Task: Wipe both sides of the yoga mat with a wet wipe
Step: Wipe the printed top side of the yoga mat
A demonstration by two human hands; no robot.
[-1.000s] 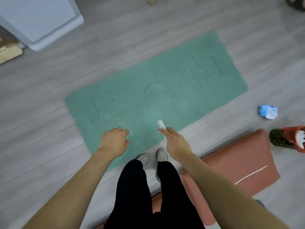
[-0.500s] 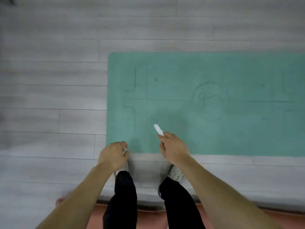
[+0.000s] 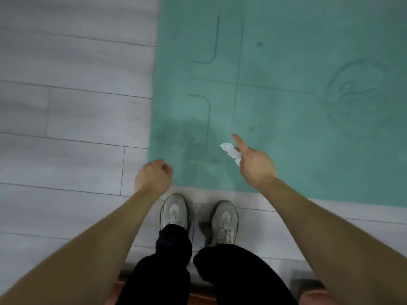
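A green yoga mat point(image 3: 286, 95) with dark line markings lies flat on the grey plank floor, filling the upper right of the view. Its near left corner is just in front of my feet. My right hand point(image 3: 255, 164) hovers over the mat's near edge, pinching a crumpled white wet wipe point(image 3: 230, 151) with the index finger stretched out. My left hand point(image 3: 154, 177) is curled into a loose fist with nothing visible in it, held over the mat's near left corner.
My two grey sneakers point(image 3: 198, 216) stand on the floor right at the mat's near edge. Grey wood-look floor point(image 3: 66, 106) spreads to the left. A strip of a salmon-coloured mat point(image 3: 312, 298) shows at the bottom edge behind my legs.
The view has swung left and dropped closer to the mat; the mat's left end now sits in front of my feet. My right hand still holds the wipe, index finger now extended.
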